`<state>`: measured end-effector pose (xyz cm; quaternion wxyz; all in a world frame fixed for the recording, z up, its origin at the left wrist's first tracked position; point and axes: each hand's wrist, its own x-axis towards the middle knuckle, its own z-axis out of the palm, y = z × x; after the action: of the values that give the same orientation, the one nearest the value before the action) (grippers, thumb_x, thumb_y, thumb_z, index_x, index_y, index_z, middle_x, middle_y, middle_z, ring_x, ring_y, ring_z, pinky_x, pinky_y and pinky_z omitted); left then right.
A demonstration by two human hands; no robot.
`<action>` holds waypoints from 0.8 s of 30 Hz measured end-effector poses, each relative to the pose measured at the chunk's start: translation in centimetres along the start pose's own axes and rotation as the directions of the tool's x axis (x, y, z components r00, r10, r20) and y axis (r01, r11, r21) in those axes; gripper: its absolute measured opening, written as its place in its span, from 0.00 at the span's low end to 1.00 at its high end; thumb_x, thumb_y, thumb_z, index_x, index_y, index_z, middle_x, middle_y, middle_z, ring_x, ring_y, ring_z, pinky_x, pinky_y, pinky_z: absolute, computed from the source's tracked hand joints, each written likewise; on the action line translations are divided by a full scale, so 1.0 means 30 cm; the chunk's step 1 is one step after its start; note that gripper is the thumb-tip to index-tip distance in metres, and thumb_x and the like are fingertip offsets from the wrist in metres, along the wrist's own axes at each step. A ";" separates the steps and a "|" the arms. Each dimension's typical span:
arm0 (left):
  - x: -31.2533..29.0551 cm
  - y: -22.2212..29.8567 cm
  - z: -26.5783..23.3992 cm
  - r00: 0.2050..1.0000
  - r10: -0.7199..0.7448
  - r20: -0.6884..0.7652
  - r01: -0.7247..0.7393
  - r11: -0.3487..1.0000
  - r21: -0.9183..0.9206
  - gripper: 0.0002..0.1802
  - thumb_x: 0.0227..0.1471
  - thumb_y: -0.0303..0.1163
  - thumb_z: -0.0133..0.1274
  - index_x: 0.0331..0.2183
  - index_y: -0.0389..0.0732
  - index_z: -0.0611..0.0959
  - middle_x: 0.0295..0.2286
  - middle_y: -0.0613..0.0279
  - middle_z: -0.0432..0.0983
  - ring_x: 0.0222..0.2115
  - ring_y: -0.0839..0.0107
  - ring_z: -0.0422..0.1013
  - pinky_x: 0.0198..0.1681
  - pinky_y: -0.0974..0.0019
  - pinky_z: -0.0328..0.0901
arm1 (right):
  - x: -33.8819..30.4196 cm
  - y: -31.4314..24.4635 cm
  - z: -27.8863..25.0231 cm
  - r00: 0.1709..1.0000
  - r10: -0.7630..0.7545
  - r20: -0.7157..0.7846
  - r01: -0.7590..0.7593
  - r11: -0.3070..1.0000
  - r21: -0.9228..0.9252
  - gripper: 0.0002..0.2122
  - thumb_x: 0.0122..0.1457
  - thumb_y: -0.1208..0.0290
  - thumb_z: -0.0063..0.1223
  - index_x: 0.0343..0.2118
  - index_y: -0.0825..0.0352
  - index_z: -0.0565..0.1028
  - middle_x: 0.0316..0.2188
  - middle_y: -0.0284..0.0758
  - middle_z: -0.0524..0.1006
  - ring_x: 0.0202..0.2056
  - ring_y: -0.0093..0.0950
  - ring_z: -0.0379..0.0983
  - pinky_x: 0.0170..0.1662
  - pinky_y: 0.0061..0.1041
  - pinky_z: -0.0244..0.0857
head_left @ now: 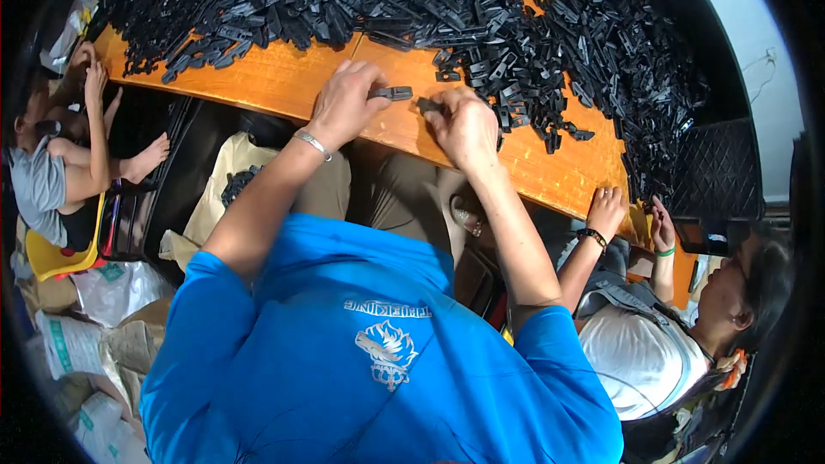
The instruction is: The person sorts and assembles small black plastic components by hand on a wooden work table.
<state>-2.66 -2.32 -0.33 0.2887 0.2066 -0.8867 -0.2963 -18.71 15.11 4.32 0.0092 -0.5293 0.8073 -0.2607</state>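
Note:
Near the front edge of the wooden table (266,82), my left hand (348,99) pinches a small dark slotted plastic piece (395,93), which points to the right. Just across from it, my right hand (467,125) is closed on another small black plastic piece (427,106), partly covered by the fingers. A narrow gap separates the two pieces. Beyond my hands lies a big heap of long black plastic parts (326,0). Shorter black plastic parts (511,77) are scattered beside and beyond my right hand.
A co-worker in a white shirt (640,369) sits at the right with both hands at the table edge. Another person in grey (43,189) sits at the left. An open paper sack (228,159) holding black parts stands below the table. A black crate (718,172) is at the far right.

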 end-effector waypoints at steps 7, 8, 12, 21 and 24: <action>-0.036 -0.040 -0.014 0.997 0.020 -0.072 -0.019 1.000 0.013 0.13 0.43 0.30 0.73 0.31 0.40 0.85 0.33 0.56 0.77 0.40 0.50 0.73 0.44 0.51 0.68 | 0.093 -0.022 0.077 0.995 -0.102 -0.002 0.102 0.990 0.099 0.14 0.50 0.76 0.75 0.41 0.65 0.87 0.35 0.38 0.78 0.35 0.39 0.79 0.40 0.34 0.74; -0.037 -0.046 -0.011 0.997 0.021 -0.078 -0.021 1.000 0.005 0.14 0.42 0.30 0.74 0.31 0.41 0.85 0.34 0.56 0.77 0.40 0.50 0.73 0.45 0.50 0.68 | 0.103 -0.007 0.075 0.993 -0.116 0.030 0.113 0.990 0.083 0.14 0.50 0.77 0.75 0.41 0.66 0.87 0.35 0.38 0.78 0.36 0.39 0.79 0.40 0.34 0.74; -0.030 -0.039 -0.018 0.997 0.025 -0.080 -0.025 1.000 -0.005 0.14 0.42 0.30 0.74 0.31 0.41 0.85 0.34 0.56 0.76 0.41 0.50 0.73 0.45 0.50 0.69 | 0.132 0.044 0.095 0.973 -0.228 0.025 0.221 0.961 0.164 0.14 0.48 0.78 0.74 0.40 0.66 0.86 0.35 0.38 0.81 0.37 0.40 0.81 0.41 0.35 0.75; -0.067 -0.120 -0.274 0.956 -0.047 0.288 0.020 0.995 0.098 0.11 0.45 0.27 0.71 0.32 0.39 0.85 0.35 0.54 0.79 0.42 0.50 0.76 0.46 0.52 0.70 | 0.157 -0.127 0.238 0.896 -0.417 0.153 0.379 0.898 0.225 0.11 0.52 0.62 0.73 0.36 0.62 0.87 0.34 0.38 0.80 0.38 0.44 0.81 0.39 0.43 0.75; -0.125 -0.139 -0.529 0.852 -0.173 0.495 0.079 0.976 0.205 0.13 0.49 0.26 0.67 0.40 0.39 0.88 0.37 0.53 0.81 0.44 0.50 0.78 0.48 0.52 0.72 | 0.081 -0.181 0.213 0.894 -0.409 0.184 0.339 0.884 0.322 0.12 0.56 0.63 0.71 0.41 0.60 0.87 0.38 0.39 0.82 0.41 0.44 0.81 0.42 0.41 0.76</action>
<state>11.03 -9.83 5.97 0.0045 0.2036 -0.9385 -0.2788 -13.30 8.75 1.77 0.1338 -0.6975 0.6362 -0.3015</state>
